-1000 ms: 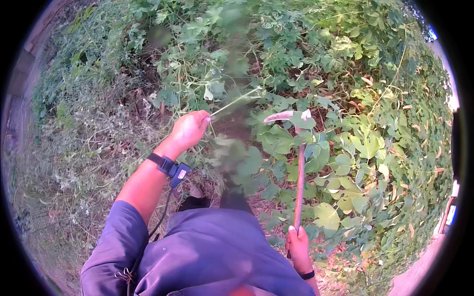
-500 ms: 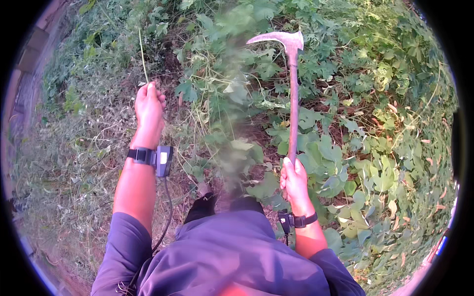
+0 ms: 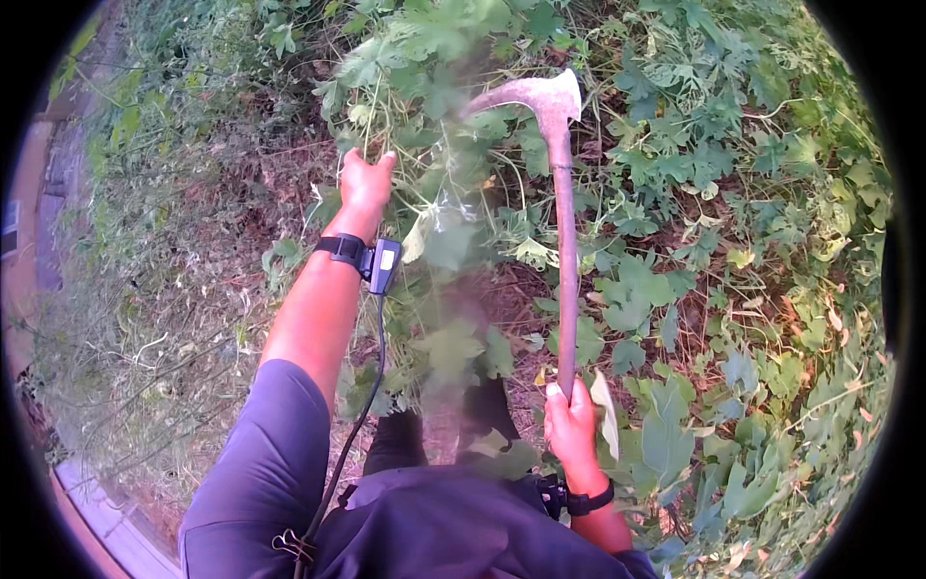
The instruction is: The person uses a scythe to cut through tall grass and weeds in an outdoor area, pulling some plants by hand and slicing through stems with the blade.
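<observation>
My right hand [image 3: 571, 425] is closed round the lower end of a long-handled sickle [image 3: 565, 251]. Its brown shaft points away from me, and the curved, pointed metal head at the far end hooks to the left. My left hand [image 3: 367, 181] reaches forward among green lobed leaves [image 3: 415, 43] and thin stems, thumb and fingers apart. Some stems pass just beyond its fingertips; whether they touch the hand I cannot tell. A blurred strip down the middle of the view smears the leaves beside the sickle's tip.
Dense leafy vines [image 3: 666, 289] cover the ground ahead and to the right. Dry, tangled weeds [image 3: 193, 318] spread on the left. A pale edge [image 3: 116, 526] runs along the lower left. A cable [image 3: 371, 386] hangs from the black wrist device [image 3: 384, 265] on my left arm.
My left hand has moved right into the leaves, opened, and no longer holds the thin green stem. My right hand and the sickle have shifted a little nearer to me.
</observation>
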Available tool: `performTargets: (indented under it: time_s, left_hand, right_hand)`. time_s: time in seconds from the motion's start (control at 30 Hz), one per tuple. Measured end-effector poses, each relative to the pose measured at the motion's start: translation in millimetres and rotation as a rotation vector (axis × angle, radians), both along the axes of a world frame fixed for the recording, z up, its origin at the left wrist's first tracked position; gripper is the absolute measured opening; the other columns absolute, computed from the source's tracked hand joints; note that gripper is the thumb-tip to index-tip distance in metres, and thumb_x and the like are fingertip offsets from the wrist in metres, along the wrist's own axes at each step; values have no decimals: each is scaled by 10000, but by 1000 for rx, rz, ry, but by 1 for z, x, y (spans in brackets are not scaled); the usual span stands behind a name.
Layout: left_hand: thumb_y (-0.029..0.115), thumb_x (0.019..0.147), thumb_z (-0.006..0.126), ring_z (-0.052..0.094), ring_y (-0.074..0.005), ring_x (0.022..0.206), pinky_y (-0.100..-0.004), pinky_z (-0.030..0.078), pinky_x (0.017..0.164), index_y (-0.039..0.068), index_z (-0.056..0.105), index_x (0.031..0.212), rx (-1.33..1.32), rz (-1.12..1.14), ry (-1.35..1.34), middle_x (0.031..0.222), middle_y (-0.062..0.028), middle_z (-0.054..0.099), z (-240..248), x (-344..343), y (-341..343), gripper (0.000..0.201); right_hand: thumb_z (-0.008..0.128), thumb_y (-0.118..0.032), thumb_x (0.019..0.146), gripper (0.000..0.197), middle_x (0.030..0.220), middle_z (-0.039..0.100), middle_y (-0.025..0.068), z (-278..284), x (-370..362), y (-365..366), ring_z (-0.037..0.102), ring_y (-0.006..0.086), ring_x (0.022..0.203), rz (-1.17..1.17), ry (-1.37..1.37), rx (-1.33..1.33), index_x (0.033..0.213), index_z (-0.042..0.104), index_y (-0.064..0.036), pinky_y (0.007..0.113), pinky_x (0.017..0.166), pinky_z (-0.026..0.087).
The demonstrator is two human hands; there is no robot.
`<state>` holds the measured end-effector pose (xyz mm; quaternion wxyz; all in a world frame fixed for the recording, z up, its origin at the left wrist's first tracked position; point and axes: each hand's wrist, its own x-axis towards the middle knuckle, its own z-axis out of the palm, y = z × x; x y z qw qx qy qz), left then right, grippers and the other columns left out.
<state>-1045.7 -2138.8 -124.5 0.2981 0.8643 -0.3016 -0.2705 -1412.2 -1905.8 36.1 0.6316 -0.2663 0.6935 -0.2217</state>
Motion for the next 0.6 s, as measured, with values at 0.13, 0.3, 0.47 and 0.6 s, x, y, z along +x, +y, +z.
performTargets:
  time_s: [0.13,0.3,0.47,0.6]
  left_hand:
    - [403,657,874,391,-424,1323,-416,356,1100,-93,185,1446,156,-148,-100,1428,-345,329,-11,-37,0,1160]
    - [329,651,889,469,-397,1265,-415,437,1027,-42,111,1475,299,-169,-88,1418,-325,351,-43,-53,5,1192]
    - [176,715,816,620,-290,1054,-381,486,930,-44,446,1297,223,-173,300,1156,-213,628,-60,-32,13,724]
    - [144,780,700,661,-291,948,-390,501,865,-34,577,1131,158,-311,144,1003,-190,688,-29,-7,39,412]
  right_hand:
    - [610,-238,932,243,657,500,21,-26,-32,10,487,135,591,170,246,2,814,527,-43,339,547,421]
    - [625,-288,919,259,691,525,28,-28,-45,-2,496,129,629,274,330,-133,872,567,-40,328,598,442]
    - [614,-279,933,235,685,510,-24,-38,-48,-11,479,81,612,296,369,-163,887,564,-54,287,565,427]
    - [645,-294,892,277,708,558,109,-45,-43,-33,558,223,646,328,427,-254,869,563,-31,375,623,458]
